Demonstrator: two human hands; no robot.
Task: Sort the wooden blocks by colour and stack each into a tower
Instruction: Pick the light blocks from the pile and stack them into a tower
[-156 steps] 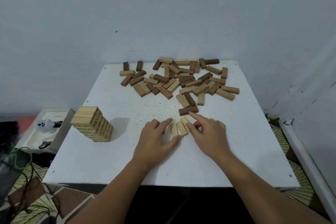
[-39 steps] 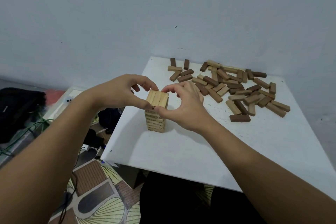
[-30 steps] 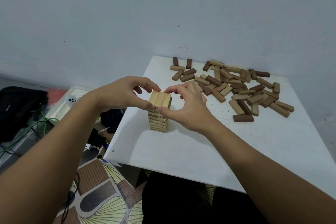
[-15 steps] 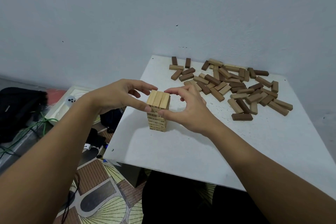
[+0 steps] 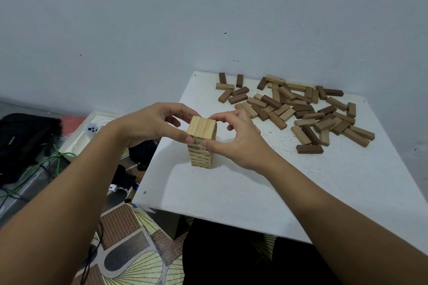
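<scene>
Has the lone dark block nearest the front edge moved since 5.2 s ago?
No. The dark block lies at the same spot beside the pile; only the camera shifted.

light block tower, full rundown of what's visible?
The light block tower is a pale, natural-looking wood stack, upright near the white table's left edge. Its top layer is three blocks side by side; lower layers show dark printed numbers on the faces. It looks straight, not leaning. The left hand and right hand pinch its top layers from either side with thumb and fingers. It stands apart from the loose block pile.
</scene>
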